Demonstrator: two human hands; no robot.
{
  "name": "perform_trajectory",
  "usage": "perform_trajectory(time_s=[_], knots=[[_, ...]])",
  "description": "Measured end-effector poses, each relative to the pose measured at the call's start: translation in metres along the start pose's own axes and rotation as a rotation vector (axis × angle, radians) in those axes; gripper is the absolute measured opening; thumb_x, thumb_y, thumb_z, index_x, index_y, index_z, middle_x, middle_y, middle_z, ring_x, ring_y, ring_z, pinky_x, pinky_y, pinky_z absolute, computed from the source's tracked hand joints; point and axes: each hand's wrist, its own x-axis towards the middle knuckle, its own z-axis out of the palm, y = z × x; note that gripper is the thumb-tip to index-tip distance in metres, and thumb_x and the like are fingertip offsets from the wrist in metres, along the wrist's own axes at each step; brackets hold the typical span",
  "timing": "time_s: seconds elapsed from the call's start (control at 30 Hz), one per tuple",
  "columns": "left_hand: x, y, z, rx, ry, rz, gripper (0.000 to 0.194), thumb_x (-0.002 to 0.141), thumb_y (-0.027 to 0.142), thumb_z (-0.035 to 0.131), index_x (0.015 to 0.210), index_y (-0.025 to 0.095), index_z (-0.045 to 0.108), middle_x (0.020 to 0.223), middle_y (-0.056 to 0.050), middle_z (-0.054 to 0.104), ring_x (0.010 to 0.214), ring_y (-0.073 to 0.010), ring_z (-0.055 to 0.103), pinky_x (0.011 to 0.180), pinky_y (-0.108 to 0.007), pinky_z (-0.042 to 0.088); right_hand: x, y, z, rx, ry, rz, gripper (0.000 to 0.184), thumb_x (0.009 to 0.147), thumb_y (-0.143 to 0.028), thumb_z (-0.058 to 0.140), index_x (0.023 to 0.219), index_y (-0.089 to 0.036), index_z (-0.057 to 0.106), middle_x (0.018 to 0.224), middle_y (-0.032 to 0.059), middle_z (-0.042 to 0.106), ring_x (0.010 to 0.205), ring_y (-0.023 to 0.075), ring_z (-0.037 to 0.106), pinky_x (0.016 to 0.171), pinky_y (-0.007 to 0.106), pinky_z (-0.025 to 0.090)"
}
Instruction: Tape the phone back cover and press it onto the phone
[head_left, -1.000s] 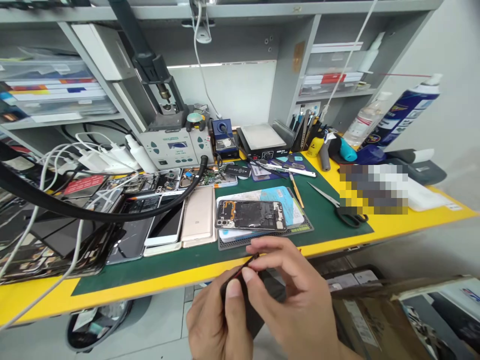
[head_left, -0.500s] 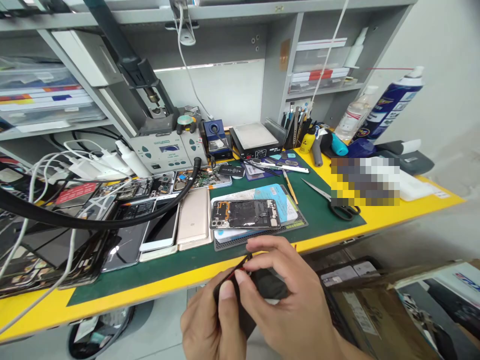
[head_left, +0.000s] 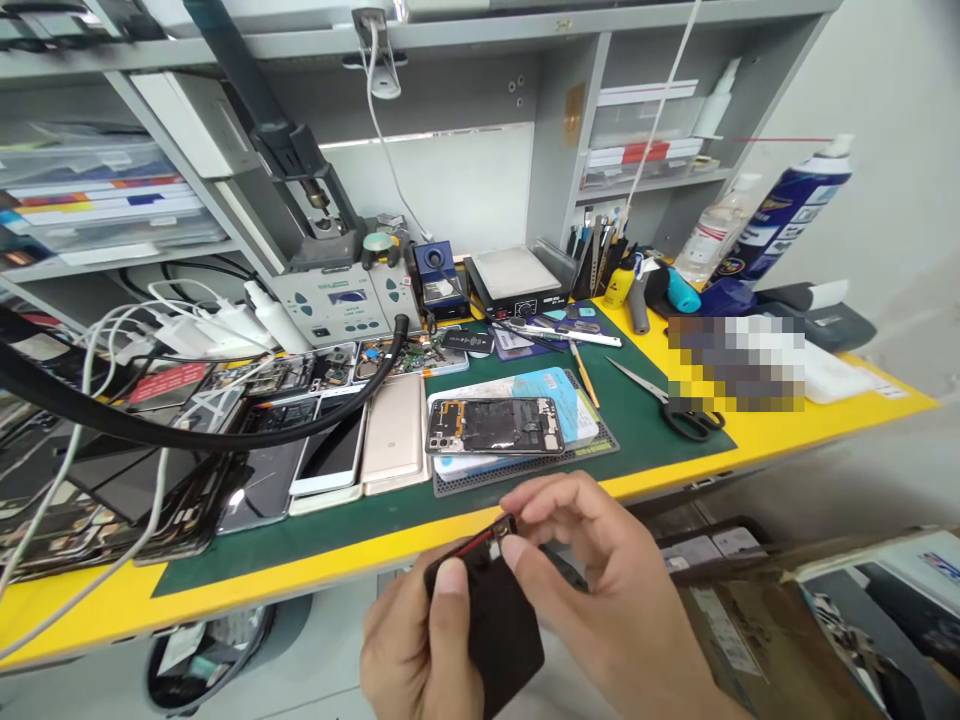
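- A blocky blurred patch [head_left: 735,365] at the right of the frame hides part of what lies on the table [head_left: 300,565].
- The left hand's fingertips are out of sight under the black panel [head_left: 506,640], and the bottom edge of the frame cuts off that wrist.
- The panel sits at the bottom centre, in front of the table's yellow edge; it looks like a phone part, though its underside is hidden.
- The left hand [head_left: 420,625] is clamped on the panel's left side, thumb flat on the dark face.
- The right hand [head_left: 600,570] pinches the panel's upper right corner between thumb and forefinger, beside a red strip [head_left: 474,547].
- The right hand's other fingers curl loosely; its forearm slants in from the lower right.
- An opened phone [head_left: 510,428] lies mid-frame, beyond both hands.
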Motion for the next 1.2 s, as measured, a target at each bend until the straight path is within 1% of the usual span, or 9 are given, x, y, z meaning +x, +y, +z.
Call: perform_trajectory(time_s=[0.13, 0.3, 0.4, 0.5, 0.6, 0.7, 0.9, 1.13, 1.2], knots=[[0.002, 0.006, -0.001, -0.045, -0.072, -0.052, 0.028, 0.094, 0.036, 0.061, 0.08, 0.023, 0.082, 0.074, 0.002, 0.078, 0.064, -0.0152, 0.068, 0.066, -0.022, 0.054, 0.002, -0.001, 0.003, 0.103, -0.045, 0.068, 0.023, 0.089, -0.029, 0.073, 0.109, -0.025, 0.064, 0.104, 0.0032, 0.073, 0.095, 0.0163, 0.071, 0.079, 0.024, 0.058], [0.005, 0.004, -0.008, -0.059, -0.192, -0.115, 0.034, 0.095, 0.041, 0.061, 0.081, 0.02, 0.083, 0.068, 0.0, 0.072, 0.061, -0.0165, 0.061, 0.062, -0.024, 0.05, 0.005, -0.004, 0.004, 0.174, -0.056, 0.024, 0.02, 0.093, -0.032, 0.07, 0.109, -0.022, 0.069, 0.098, 0.0064, 0.076, 0.092, 0.0188, 0.074, 0.079, 0.026, 0.06], [0.007, 0.003, -0.011, -0.193, -0.262, -0.228, 0.032, 0.096, 0.04, 0.062, 0.083, 0.019, 0.083, 0.072, 0.0, 0.072, 0.062, -0.0151, 0.059, 0.062, -0.023, 0.048, 0.002, -0.002, 0.0, 0.077, -0.036, -0.09, 0.018, 0.096, -0.027, 0.065, 0.113, -0.024, 0.071, 0.103, 0.0058, 0.077, 0.093, 0.0178, 0.075, 0.08, 0.025, 0.061], [0.008, 0.002, -0.011, -0.281, -0.281, -0.303, 0.032, 0.096, 0.042, 0.064, 0.084, 0.019, 0.081, 0.072, 0.0, 0.069, 0.063, -0.0147, 0.056, 0.06, -0.022, 0.045, -0.001, 0.002, -0.003, -0.079, -0.006, -0.264, 0.025, 0.096, -0.018, 0.062, 0.118, -0.028, 0.07, 0.111, 0.0033, 0.075, 0.097, 0.0161, 0.073, 0.083, 0.024, 0.059], [0.01, 0.002, -0.011, -0.305, -0.297, -0.314, 0.031, 0.095, 0.043, 0.066, 0.083, 0.019, 0.08, 0.066, 0.0, 0.064, 0.061, -0.0145, 0.052, 0.056, -0.022, 0.043, -0.002, 0.003, -0.004, -0.239, -0.018, -0.445, 0.031, 0.094, -0.011, 0.06, 0.119, -0.027, 0.07, 0.117, 0.005, 0.072, 0.106, 0.0177, 0.071, 0.09, 0.028, 0.058], [0.012, 0.001, -0.013, -0.294, -0.329, -0.275, 0.033, 0.095, 0.044, 0.065, 0.081, 0.018, 0.078, 0.063, 0.0, 0.062, 0.059, -0.0153, 0.051, 0.055, -0.023, 0.044, -0.001, 0.003, -0.006, -0.376, -0.037, -0.56, 0.03, 0.092, -0.007, 0.059, 0.115, -0.023, 0.071, 0.122, 0.0088, 0.068, 0.097, 0.0179, 0.072, 0.088, 0.032, 0.058], [0.015, 0.001, -0.016, -0.232, -0.332, -0.228, 0.042, 0.096, 0.048, 0.063, 0.066, 0.018, 0.069, 0.058, 0.0, 0.057, 0.053, -0.0152, 0.049, 0.049, -0.024, 0.044, 0.002, 0.004, -0.01, -0.474, -0.074, -0.627, 0.03, 0.09, -0.004, 0.06, 0.112, -0.022, 0.069, 0.126, 0.0111, 0.064, 0.087, 0.0166, 0.07, 0.08, 0.035, 0.058], [0.016, 0.002, -0.017, -0.268, -0.377, -0.254, 0.037, 0.096, 0.048, 0.061, 0.079, 0.019, 0.076, 0.063, 0.0, 0.061, 0.056, -0.0162, 0.052, 0.053, -0.025, 0.046, 0.002, 0.003, -0.009, -0.53, -0.075, -0.666, 0.028, 0.089, -0.004, 0.059, 0.109, -0.022, 0.069, 0.126, 0.0119, 0.065, 0.082, 0.0164, 0.071, 0.076, 0.036, 0.057], [0.016, 0.002, -0.017, -0.309, -0.38, -0.284, 0.034, 0.097, 0.046, 0.061, 0.081, 0.02, 0.076, 0.066, 0.001, 0.063, 0.061, -0.0162, 0.054, 0.057, -0.024, 0.046, 0.003, 0.001, -0.009, -0.526, -0.08, -0.657, 0.026, 0.09, -0.005, 0.059, 0.108, -0.022, 0.069, 0.125, 0.0121, 0.067, 0.087, 0.0182, 0.072, 0.078, 0.036, 0.057]])
